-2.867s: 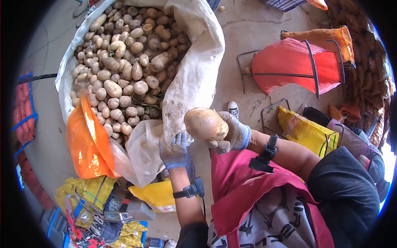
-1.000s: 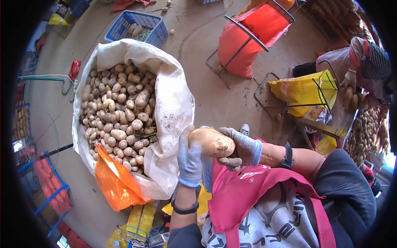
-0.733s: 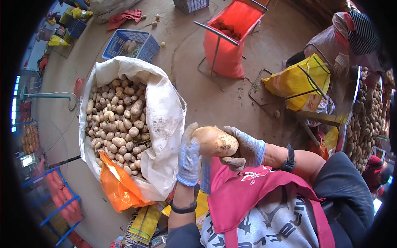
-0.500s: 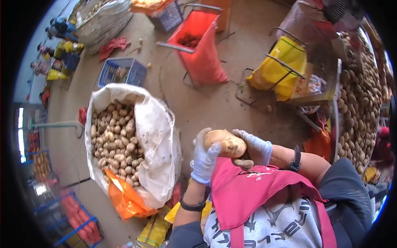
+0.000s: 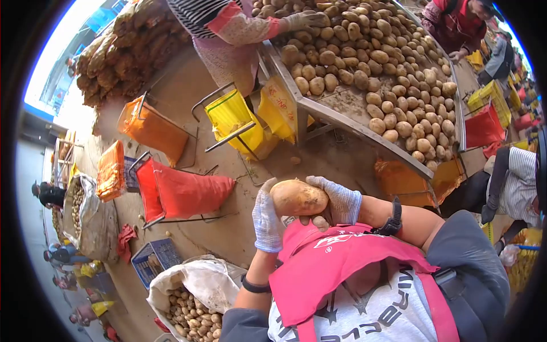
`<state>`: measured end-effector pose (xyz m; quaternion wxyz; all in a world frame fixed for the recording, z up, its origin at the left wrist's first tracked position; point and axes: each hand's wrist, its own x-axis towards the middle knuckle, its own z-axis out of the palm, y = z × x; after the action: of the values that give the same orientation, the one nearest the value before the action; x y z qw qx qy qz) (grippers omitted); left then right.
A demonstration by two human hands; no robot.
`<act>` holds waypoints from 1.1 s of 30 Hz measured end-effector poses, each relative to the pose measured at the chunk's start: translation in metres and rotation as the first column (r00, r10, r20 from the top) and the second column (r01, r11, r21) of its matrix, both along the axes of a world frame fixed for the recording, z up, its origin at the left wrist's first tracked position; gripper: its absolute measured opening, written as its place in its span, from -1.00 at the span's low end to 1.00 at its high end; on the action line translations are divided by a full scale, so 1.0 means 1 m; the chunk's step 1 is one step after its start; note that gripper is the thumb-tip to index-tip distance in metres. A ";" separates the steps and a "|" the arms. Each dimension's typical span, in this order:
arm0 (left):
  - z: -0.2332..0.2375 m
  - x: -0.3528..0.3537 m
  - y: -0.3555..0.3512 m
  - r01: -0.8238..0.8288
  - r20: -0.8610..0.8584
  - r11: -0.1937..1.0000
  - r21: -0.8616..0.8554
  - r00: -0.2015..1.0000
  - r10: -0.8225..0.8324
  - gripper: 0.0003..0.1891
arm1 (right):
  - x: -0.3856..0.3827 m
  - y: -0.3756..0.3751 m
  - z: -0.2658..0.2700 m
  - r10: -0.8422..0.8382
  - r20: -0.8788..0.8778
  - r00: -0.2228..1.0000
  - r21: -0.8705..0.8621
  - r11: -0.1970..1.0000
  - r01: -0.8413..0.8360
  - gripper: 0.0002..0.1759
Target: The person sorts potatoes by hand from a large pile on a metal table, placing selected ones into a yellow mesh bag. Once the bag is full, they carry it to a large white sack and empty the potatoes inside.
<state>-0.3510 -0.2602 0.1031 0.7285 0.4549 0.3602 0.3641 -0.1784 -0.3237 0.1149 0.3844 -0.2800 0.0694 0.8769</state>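
A large, pale brown potato (image 5: 299, 198) is held in front of my chest, with dark soil marks toward its right end. My left hand (image 5: 266, 219), in a whitish-blue knit glove, is closed against its left end. On the other side, my right hand (image 5: 339, 200) in a matching glove grips the right end. Brownish rounded shapes show just under the potato; I cannot tell whether they are soiled fingertips or smaller potatoes. The pink apron (image 5: 342, 251) lies right below both hands.
Ahead on the right, a metal-edged sorting table (image 5: 347, 142) carries many potatoes. A co-worker's gloved hand (image 5: 307, 21) rests on them. Yellow (image 5: 231, 122), red (image 5: 182, 191) and orange (image 5: 154, 131) bags hang on metal frames. At lower left, a white sack (image 5: 213, 276) contains potatoes beside a blue crate (image 5: 154, 259).
My view has swung right toward the sorting table, so the white sack now sits lower in view. Both hands still hold the potato in front of my chest.
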 end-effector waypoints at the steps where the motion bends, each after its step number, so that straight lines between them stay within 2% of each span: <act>1: 0.001 0.007 0.002 0.053 -0.002 0.999 0.006 0.999 -0.053 -0.54 | 0.007 -0.002 0.002 -0.014 0.009 1.000 0.013 1.000 0.014 -0.25; 3: 0.001 0.012 0.005 0.137 -0.004 0.990 0.013 0.991 -0.137 -0.41 | 0.015 -0.003 0.006 -0.023 0.030 0.999 0.034 0.999 0.022 -0.23; 5: 0.001 0.016 0.006 0.161 0.014 0.987 -0.011 0.987 -0.161 -0.22 | 0.017 0.000 0.009 0.013 0.123 0.992 0.043 0.999 -0.018 -0.22; 6: -0.004 0.015 0.007 0.156 0.058 0.987 -0.028 0.986 -0.154 -0.25 | 0.013 0.006 0.010 0.054 0.165 0.985 0.052 0.997 -0.063 -0.21; 8: -0.022 -0.006 0.012 0.083 0.095 0.994 -0.070 0.993 -0.076 -0.30 | 0.002 0.019 0.003 0.188 0.424 0.886 0.082 0.966 -0.244 -0.19; 9: -0.056 -0.024 0.013 -0.024 0.103 0.990 -0.141 0.994 0.039 -0.35 | -0.010 0.030 -0.009 0.263 0.485 0.834 0.048 0.944 -0.326 -0.17; 10: -0.076 -0.045 0.009 -0.149 0.126 0.945 -0.292 0.973 0.192 -0.44 | -0.021 0.040 -0.019 0.276 0.614 0.740 0.036 0.926 -0.375 -0.22; 11: -0.091 -0.074 0.006 -0.250 0.145 0.886 -0.390 0.934 0.327 -0.52 | -0.023 0.048 -0.038 0.245 0.547 0.801 0.169 0.904 -0.393 -0.31; 13: -0.122 -0.174 -0.014 -0.632 0.003 0.622 -0.462 0.700 0.714 -0.54 | -0.034 0.061 -0.067 0.249 0.606 0.755 0.005 0.948 -0.317 -0.53; 14: -0.132 -0.215 -0.025 -0.737 -0.057 0.469 -0.487 0.563 0.825 -0.54 | -0.023 0.063 -0.102 0.253 0.464 0.849 0.006 0.958 -0.288 -0.61; 15: -0.127 -0.264 -0.041 -0.845 -0.221 0.169 -0.508 0.317 0.922 -0.51 | -0.029 0.066 -0.100 0.291 0.502 0.815 -0.002 0.942 -0.335 -0.74; 16: -0.150 -0.331 -0.063 -0.886 0.073 0.241 -0.397 0.231 0.970 -0.47 | -0.031 0.069 -0.095 0.314 0.543 0.779 -0.014 0.931 -0.366 -0.75; 17: -0.157 -0.390 -0.089 -0.872 0.226 0.129 -0.473 0.021 0.974 -0.42 | -0.030 0.073 -0.097 0.317 0.539 0.780 -0.030 0.933 -0.359 -0.76; 19: -0.110 -0.401 -0.097 -0.808 -0.076 -0.272 -0.523 -0.274 0.959 -0.41 | -0.032 0.081 -0.100 0.326 0.537 0.778 -0.067 0.936 -0.346 -0.79; 21: -0.111 -0.404 -0.094 -0.746 -0.255 -0.381 -0.545 -0.286 0.924 -0.44 | -0.032 0.096 -0.127 0.371 0.605 0.704 -0.093 0.912 -0.400 -0.74; 22: -0.145 -0.405 -0.094 -0.743 -0.281 -0.289 -0.604 -0.140 0.949 -0.48 | -0.023 0.098 -0.141 0.374 0.645 0.666 -0.120 0.911 -0.395 -0.66; 23: -0.185 -0.398 -0.086 -0.718 -0.292 -0.169 -0.675 0.050 0.955 -0.53 | -0.026 0.098 -0.146 0.328 0.760 0.560 -0.062 0.896 -0.440 -0.64; 24: -0.233 -0.392 -0.082 -0.678 -0.101 0.152 -0.719 0.318 0.943 -0.64 | -0.032 0.101 -0.135 0.249 0.866 0.435 -0.028 0.891 -0.453 -0.62; 25: -0.275 -0.385 -0.063 -0.516 0.119 0.474 -0.714 0.577 0.808 -0.75 | -0.035 0.101 -0.098 0.090 0.988 0.123 0.005 0.787 -0.617 -0.55; 26: -0.291 -0.361 -0.019 -0.185 0.397 0.710 -0.679 0.722 0.567 -0.84 | -0.033 0.097 -0.083 -0.097 0.988 -0.119 -0.008 0.739 -0.673 -0.50; 27: -0.210 -0.271 0.032 -0.661 -0.310 0.280 -0.697 0.629 0.713 -0.81 | -0.026 0.096 -0.061 -0.039 0.992 -0.118 -0.050 0.745 -0.665 -0.51; 28: -0.214 -0.248 0.060 -0.610 -0.289 0.402 -0.683 0.731 0.619 -0.76 | -0.013 0.083 -0.069 -0.128 0.978 -0.163 -0.008 0.764 -0.645 -0.53; 29: -0.195 -0.212 0.084 -0.632 -0.339 0.462 -0.622 0.749 0.569 -0.68 | 0.001 0.072 -0.078 -0.096 0.970 -0.224 -0.066 0.781 -0.621 -0.55; 30: -0.185 -0.188 0.108 -0.622 -0.430 0.588 -0.518 0.783 0.450 -0.60 | 0.012 0.060 -0.067 -0.091 0.962 -0.258 -0.059 0.853 -0.518 -0.57; 32: -0.181 -0.158 0.155 -0.595 -0.464 0.657 -0.463 0.794 0.392 -0.66 | 0.040 0.030 -0.081 -0.057 0.954 -0.296 -0.067 0.917 -0.393 -0.56; 33: -0.178 -0.141 0.175 -0.572 -0.453 0.691 -0.441 0.807 0.379 -0.70 | 0.057 0.015 -0.087 -0.058 0.960 -0.275 -0.035 0.946 -0.321 -0.54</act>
<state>-0.4923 -0.0850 -0.0744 0.6365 0.1644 0.6723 0.3404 -0.1218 -0.3087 0.0276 0.2173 -0.8203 -0.3992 0.3472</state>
